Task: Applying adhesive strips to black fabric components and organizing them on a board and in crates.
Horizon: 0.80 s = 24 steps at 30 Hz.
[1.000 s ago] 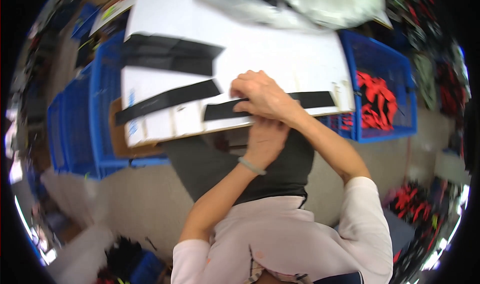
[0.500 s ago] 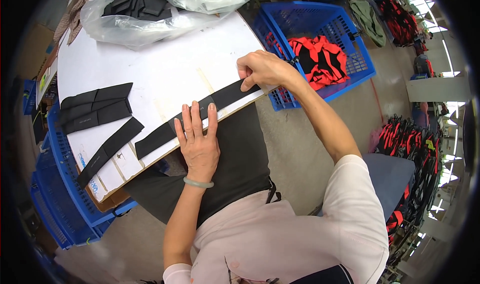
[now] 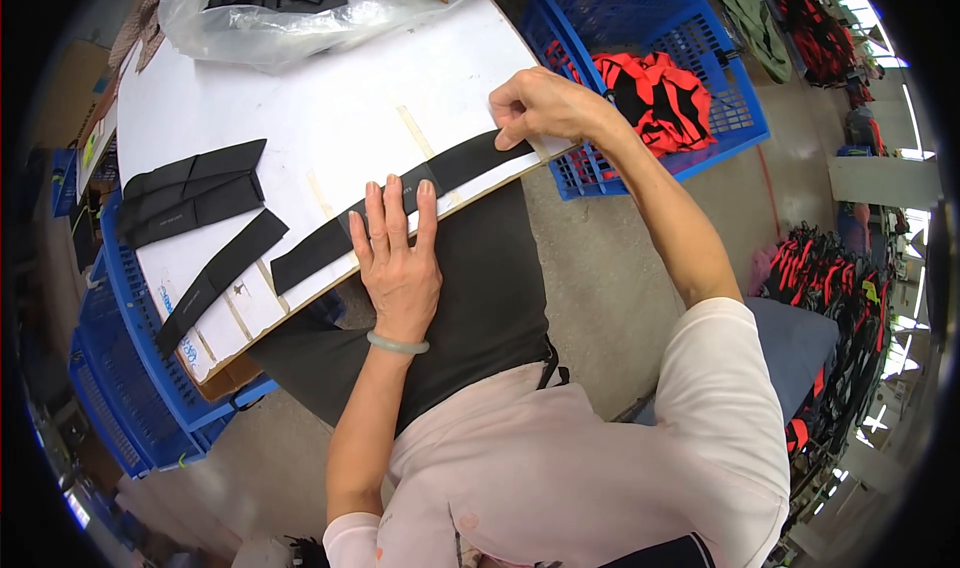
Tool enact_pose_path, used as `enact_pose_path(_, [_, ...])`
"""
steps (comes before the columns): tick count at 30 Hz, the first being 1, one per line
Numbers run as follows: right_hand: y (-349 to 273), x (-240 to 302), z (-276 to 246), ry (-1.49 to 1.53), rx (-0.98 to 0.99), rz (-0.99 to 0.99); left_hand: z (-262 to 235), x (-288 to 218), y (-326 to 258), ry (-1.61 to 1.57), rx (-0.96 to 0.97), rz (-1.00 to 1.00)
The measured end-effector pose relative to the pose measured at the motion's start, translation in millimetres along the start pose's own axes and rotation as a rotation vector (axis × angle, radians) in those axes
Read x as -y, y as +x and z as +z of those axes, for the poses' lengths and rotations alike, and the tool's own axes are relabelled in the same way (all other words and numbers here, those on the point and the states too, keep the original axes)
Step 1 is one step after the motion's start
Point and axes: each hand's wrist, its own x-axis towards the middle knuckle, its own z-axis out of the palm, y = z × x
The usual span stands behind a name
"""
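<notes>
A long black fabric strip (image 3: 470,161) lies along the near edge of the white board tabletop (image 3: 330,118). My left hand (image 3: 400,258) rests on its middle with fingers stretched flat, partly covering a darker patch with small print. At the strip's right end, my right hand (image 3: 530,113) is closed, thumb and fingers pinching the end against the board. Left of my left hand, another black strip (image 3: 225,273) lies slanting over the near edge. Beyond that strip is an overlapping pile of black strips (image 3: 195,196).
A clear plastic bag (image 3: 270,43) of black pieces sits at the board's far side. Right of the board stands a blue basket (image 3: 735,113) holding red and black fabric (image 3: 655,103). More blue crates (image 3: 120,398) are at the left. Red and black garments (image 3: 820,298) hang at the right.
The view has shifted slightly, so the board and basket sit a little higher in it. Both hands keep their places on the strip, my right hand still pinching its right end.
</notes>
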Motion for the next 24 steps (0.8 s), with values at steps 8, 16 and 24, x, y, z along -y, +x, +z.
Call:
enact_pose_path(8, [8,0,-2,0.052,0.036,-0.019,-2,6,1,-0.031,-0.004,-0.019])
enact_pose_path(16, [-5,9,0,0.191,0.009,0.127,-21,5,13,-0.207,-0.108,-0.002])
enact_pose_path(24, [4,24,-28,0.385,0.079,0.164,-90,57,7,-0.166,-0.121,0.149])
